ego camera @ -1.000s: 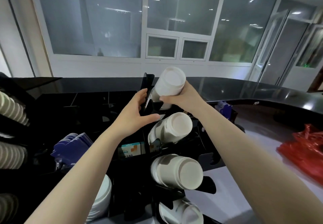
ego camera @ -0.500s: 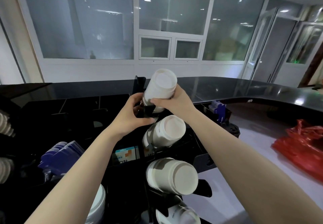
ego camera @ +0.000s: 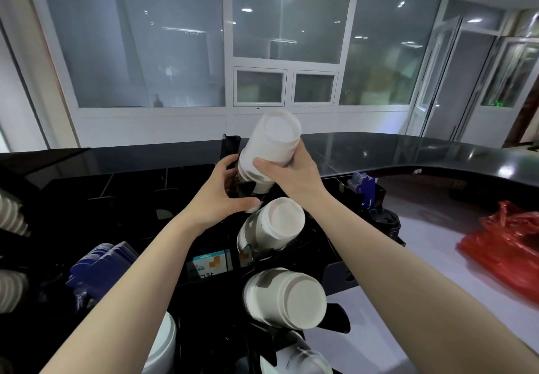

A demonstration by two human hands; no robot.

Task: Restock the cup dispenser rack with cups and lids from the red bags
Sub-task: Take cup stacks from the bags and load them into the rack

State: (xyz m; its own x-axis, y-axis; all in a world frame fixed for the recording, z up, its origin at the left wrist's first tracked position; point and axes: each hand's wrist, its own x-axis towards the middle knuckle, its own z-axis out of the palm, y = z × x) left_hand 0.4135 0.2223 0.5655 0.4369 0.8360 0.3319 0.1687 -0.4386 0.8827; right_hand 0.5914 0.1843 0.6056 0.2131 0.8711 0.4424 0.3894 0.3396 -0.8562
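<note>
Two bare, sleeveless forearms [ego camera: 151, 271]

Both hands (left hand [ego camera: 215, 195], right hand [ego camera: 291, 173]) reach forward, fingers curled.

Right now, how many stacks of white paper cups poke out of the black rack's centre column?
4: top stack, gripped by the right hand; second; third; fourth, cut off by the frame's bottom edge. More may lie below.

4 cup stacks [ego camera: 274, 146] in rack, 1 red bag [ego camera: 507, 245], 2 hands [ego camera: 291, 175]
</note>
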